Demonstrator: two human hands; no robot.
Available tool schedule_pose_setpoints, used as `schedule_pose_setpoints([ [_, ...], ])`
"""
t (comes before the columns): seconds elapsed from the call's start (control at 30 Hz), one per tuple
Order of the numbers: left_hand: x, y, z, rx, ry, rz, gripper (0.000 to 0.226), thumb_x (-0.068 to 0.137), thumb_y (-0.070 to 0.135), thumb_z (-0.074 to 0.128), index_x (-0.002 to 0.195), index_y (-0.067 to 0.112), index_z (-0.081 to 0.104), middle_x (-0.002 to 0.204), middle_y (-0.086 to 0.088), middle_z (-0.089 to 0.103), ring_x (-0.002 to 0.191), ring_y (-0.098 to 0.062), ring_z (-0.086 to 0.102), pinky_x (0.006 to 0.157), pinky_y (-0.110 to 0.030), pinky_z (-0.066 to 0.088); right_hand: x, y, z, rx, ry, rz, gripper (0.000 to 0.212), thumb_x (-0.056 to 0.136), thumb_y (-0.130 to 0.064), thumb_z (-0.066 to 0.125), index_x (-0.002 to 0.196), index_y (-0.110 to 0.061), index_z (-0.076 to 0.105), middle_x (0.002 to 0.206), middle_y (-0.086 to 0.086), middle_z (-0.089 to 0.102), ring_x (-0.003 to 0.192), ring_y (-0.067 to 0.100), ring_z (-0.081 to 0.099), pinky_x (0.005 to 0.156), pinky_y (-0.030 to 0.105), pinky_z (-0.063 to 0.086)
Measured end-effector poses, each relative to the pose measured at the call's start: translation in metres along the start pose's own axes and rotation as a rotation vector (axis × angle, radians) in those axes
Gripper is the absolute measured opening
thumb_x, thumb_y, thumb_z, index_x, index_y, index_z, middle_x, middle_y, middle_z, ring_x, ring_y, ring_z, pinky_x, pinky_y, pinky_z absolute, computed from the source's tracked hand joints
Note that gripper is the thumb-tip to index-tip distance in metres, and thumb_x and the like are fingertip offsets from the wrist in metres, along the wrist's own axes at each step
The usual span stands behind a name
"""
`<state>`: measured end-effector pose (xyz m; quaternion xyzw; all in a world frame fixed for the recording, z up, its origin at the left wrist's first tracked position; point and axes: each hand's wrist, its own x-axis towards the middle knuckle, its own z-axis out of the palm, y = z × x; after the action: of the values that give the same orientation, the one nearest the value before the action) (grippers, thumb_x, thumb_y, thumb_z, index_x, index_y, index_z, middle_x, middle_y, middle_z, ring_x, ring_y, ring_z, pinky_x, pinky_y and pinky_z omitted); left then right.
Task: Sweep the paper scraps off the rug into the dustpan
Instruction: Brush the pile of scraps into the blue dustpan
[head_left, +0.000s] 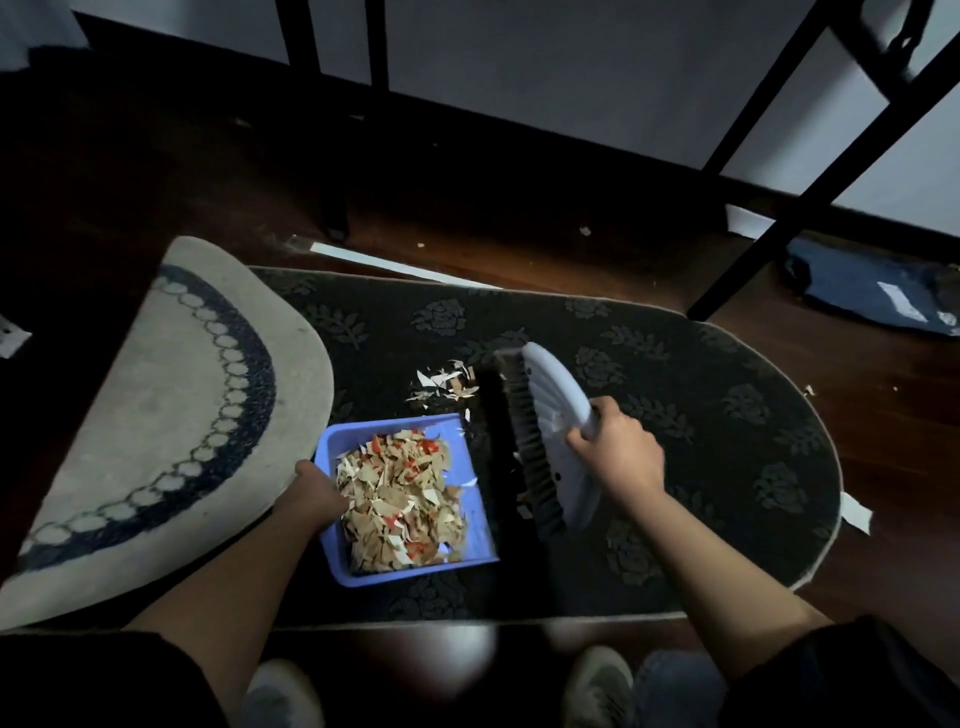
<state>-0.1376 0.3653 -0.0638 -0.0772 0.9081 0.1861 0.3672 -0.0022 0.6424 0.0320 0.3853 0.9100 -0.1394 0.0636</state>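
Observation:
A blue dustpan (480, 519) lies on the dark flowered rug (675, 415), heaped with tan, white and red paper scraps (400, 499). My left hand (317, 491) grips its left edge. My right hand (618, 452) grips the handle of a white brush (553, 415), whose dark bristles stand on the rug along the pan's open right side. A small pile of loose scraps (444, 384) lies on the rug just beyond the pan, left of the brush tip.
A pale round mat (156, 415) with a blue ring overlaps the rug's left end. Black furniture legs (769, 249) stand on the wood floor behind. Stray paper bits lie on the floor at right (854, 512). My shoes (597, 686) are at the bottom.

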Motion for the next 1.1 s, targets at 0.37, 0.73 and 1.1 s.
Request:
schedule_pose_setpoints([
  [0.37,-0.005,0.037,0.028,0.152,0.012,0.140,0.056,0.088,0.021,0.063,0.129,-0.001,0.031,0.132,-0.021,0.050,0.121,-0.036,0.052,0.093,-0.039,0.042,0.023,0.101,0.020,-0.198,0.074,0.243,0.031,0.093,-0.036,0.051,0.106,-0.009,0.044,0.100,0.015,0.065,0.087,0.037,0.063,0.067,0.037,0.045],
  [0.73,-0.001,0.050,0.039,0.165,0.025,0.110,0.067,0.085,0.026,0.069,0.131,-0.002,0.030,0.135,-0.021,0.048,0.124,-0.034,0.050,0.095,-0.037,0.041,0.008,0.090,0.057,-0.282,-0.149,-0.026,0.037,0.092,-0.038,0.050,0.121,-0.017,0.040,0.106,0.009,0.066,0.095,0.031,0.065,0.068,0.034,0.044],
  [1.1,-0.003,0.052,0.041,0.130,0.021,0.103,0.066,0.085,0.026,0.069,0.129,-0.004,0.030,0.135,-0.022,0.048,0.124,-0.035,0.051,0.097,-0.039,0.041,0.011,0.116,0.020,-0.190,0.010,0.060,0.041,0.088,-0.044,0.052,0.123,-0.024,0.043,0.103,0.008,0.067,0.092,0.031,0.065,0.068,0.034,0.046],
])
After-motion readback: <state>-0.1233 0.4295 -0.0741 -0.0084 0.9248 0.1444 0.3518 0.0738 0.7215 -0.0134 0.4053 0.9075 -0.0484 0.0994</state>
